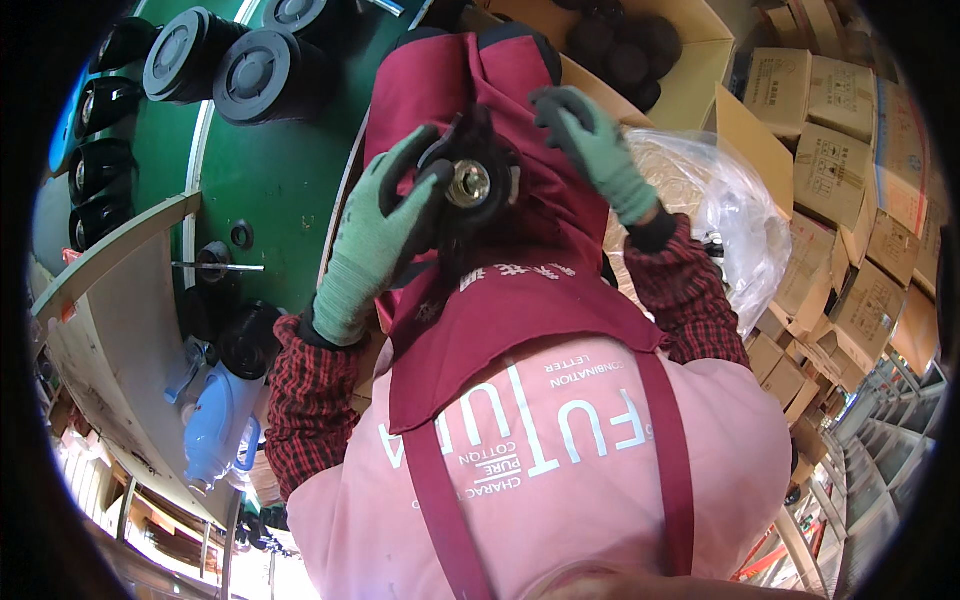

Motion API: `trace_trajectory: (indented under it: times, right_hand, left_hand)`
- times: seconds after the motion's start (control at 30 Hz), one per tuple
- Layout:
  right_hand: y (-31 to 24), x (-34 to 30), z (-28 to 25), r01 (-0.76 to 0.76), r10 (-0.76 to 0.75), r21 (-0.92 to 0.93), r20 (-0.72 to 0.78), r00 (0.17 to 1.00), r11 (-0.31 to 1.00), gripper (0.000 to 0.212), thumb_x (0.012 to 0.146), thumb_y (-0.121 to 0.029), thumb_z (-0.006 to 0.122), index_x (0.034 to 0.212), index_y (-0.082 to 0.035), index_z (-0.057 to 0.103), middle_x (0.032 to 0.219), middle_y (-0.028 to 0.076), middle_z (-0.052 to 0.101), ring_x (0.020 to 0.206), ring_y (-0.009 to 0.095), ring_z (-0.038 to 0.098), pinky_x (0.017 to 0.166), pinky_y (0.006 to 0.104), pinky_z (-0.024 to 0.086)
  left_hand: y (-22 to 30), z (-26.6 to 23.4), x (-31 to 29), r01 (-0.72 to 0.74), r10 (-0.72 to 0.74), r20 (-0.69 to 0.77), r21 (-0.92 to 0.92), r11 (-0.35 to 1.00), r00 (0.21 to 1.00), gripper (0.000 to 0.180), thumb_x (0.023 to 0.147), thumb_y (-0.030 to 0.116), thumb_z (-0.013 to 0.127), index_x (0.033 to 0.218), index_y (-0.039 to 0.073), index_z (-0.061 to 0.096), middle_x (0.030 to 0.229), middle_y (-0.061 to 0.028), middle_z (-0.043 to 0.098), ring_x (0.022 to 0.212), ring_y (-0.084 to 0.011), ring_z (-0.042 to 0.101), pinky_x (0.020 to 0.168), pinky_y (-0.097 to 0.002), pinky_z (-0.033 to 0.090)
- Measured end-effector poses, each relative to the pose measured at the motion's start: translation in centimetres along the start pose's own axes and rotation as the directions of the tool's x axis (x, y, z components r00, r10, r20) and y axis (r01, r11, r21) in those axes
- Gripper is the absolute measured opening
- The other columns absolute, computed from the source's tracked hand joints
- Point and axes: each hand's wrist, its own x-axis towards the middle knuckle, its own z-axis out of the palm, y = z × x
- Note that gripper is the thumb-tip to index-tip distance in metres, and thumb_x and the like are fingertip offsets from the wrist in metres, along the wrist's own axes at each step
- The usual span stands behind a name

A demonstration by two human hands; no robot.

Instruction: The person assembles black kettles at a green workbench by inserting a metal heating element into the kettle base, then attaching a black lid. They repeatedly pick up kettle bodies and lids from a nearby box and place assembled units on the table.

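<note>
Pale pink sweatshirt fabric (560, 520), lettered in white, filled the space closest to me, with a dark red bib apron (540, 315) strapped over it. Above the lap, the left hand (385, 215), in a green knit glove with dark-coated fingers, pinched the near edge of a glossy black moulded part (485, 215) between thumb and fingers; a brass-coloured round fitting (468, 184) shone at its middle. The right hand (600, 155), gloved alike, hung half-spread beside the part, apart from it, its fingers loosely bent.

Past the knees, toward the person's right, stood an open brown cardboard box (708, 70), round black pieces (625, 50) heaped inside. Nearer, a crumpled clear plastic bag (745, 220) bulged beside the right forearm; I couldn't make out what lay beneath it. Brown cartons (840, 90) were piled farther right, their contents hidden from me.

On the left, a green tabletop (300, 200) bore thick black ribbed discs (260, 80), a small black ring (242, 236) and, along its far side, a row of black rounded pieces (105, 105). Near the left sleeve was a light blue plastic jug (215, 420), whose inside I couldn't see.
</note>
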Motion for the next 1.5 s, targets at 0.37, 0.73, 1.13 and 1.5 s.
trace_trajectory:
  times: [0.37, 0.73, 1.13, 1.5]
  right_hand:
    - [-9.9, -0.5, 4.1, 0.315, -0.190, -0.503, 0.284, 0.940, 0.805, 0.060, 0.082, -0.044, 0.077, 0.127, -0.009, 0.060, 0.113, 0.018, 0.055, 0.100, 0.035, 0.065, 0.083, 0.0430, 0.055]
    - [-8.4, -0.2, 4.1, 0.374, -0.301, -0.469, 0.224, 0.927, 0.801, 0.045, 0.082, -0.035, 0.074, 0.118, -0.010, 0.061, 0.111, 0.015, 0.056, 0.094, 0.035, 0.066, 0.078, 0.0448, 0.055]
    - [-10.0, -3.8, 2.4, 0.847, -0.724, -0.491, 0.506, 0.469, 0.206, 0.037, 0.082, -0.023, 0.066, 0.118, -0.031, 0.069, 0.103, 0.003, 0.056, 0.085, 0.020, 0.056, 0.070, 0.0351, 0.048]
    - [-1.5, 6.2, -2.7, 0.294, -0.165, 0.446, -0.306, 0.938, 0.845, 0.023, 0.097, -0.013, 0.062, 0.115, 0.001, 0.067, 0.098, 0.007, 0.070, 0.087, 0.019, 0.068, 0.080, 0.0289, 0.055]
  left_hand:
    - [-0.5, -1.7, 1.9, -0.278, 0.247, 0.131, 0.528, 0.803, 0.960, 0.065, 0.089, 0.027, 0.075, 0.145, 0.005, 0.051, 0.134, -0.0167, 0.061, 0.111, -0.0290, 0.068, 0.090, -0.0375, 0.054]
    - [-0.9, -1.7, 1.7, -0.005, 0.004, 0.086, 0.006, 1.000, 0.996, 0.050, 0.101, 0.027, 0.063, 0.146, 0.009, 0.053, 0.112, -0.0101, 0.064, 0.074, -0.0149, 0.067, 0.069, -0.0289, 0.053]
    - [-0.4, -3.1, 7.5, -0.264, 0.267, -0.100, -0.665, 0.699, 0.958, 0.079, 0.094, 0.017, 0.071, 0.159, 0.012, 0.028, 0.142, -0.0114, 0.052, 0.126, -0.0236, 0.055, 0.105, -0.0393, 0.047]
    - [-6.5, 1.8, 11.0, -0.629, 0.635, 0.014, -0.116, 0.769, 0.773, 0.100, 0.058, 0.020, 0.101, 0.142, 0.006, 0.049, 0.156, -0.0162, 0.039, 0.145, -0.0302, 0.041, 0.119, -0.0431, 0.037]
